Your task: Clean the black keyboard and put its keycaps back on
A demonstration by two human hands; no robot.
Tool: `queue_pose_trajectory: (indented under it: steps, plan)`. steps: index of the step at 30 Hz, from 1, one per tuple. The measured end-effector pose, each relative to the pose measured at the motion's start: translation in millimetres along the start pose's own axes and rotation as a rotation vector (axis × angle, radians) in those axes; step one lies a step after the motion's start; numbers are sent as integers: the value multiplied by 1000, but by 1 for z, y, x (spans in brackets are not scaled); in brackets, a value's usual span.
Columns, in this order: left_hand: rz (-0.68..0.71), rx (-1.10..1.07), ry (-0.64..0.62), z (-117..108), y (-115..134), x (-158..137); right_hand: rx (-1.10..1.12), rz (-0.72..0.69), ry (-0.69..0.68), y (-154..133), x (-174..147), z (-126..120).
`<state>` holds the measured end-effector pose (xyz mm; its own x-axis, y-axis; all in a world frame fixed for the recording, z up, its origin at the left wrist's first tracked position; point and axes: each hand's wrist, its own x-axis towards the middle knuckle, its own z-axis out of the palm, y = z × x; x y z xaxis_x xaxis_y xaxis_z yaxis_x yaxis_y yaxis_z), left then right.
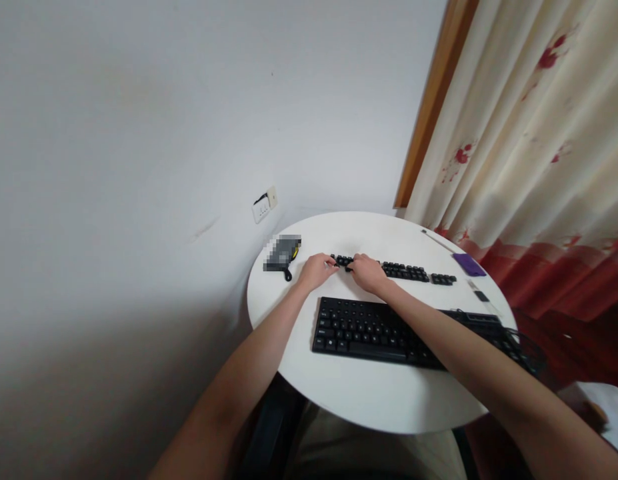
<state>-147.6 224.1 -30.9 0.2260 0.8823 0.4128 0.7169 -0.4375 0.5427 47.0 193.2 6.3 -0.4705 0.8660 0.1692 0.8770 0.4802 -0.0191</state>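
Observation:
Both hands are over rows of loose black keycaps (405,271) laid out across the far half of a round white table (373,413). My left hand (319,271) is at the left end of the rows, its fingertips pinched on a small black keycap. Close beside it, my right hand (367,272) bends down with its fingers closed on another black keycap, mostly hidden by the hand. A black keyboard (379,348) lies nearer me, partly under my right forearm. Its back row shows small stubs instead of caps.
A blurred dark packet (281,255) lies at the table's left. On the right are a purple cloth (469,265), a thin stick and a small brush (481,295). A cable (526,350) coils at the right edge. A wall socket (261,210) and curtain (549,167) are behind.

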Motion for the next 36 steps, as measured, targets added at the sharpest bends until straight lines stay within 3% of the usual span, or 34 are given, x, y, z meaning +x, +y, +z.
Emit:
queue_pose_trajectory:
  steps: [10, 18, 25, 30, 36]
  plan:
    - [62, -34, -96, -16, 10, -7, 81, -149, 25, -11, -10, 4]
    - [91, 8, -120, -28, 22, -14, 242, -135, 24, -17, -12, 7]
    - [75, -41, -126, -45, 39, -23, 431, -98, 135, -14, -56, -16]
    - [89, -115, -340, -67, 63, -47, 777, 27, 205, -15, -97, -24]
    - [107, -19, -589, -73, 84, -65, 909, 74, 194, -26, -111, -16]
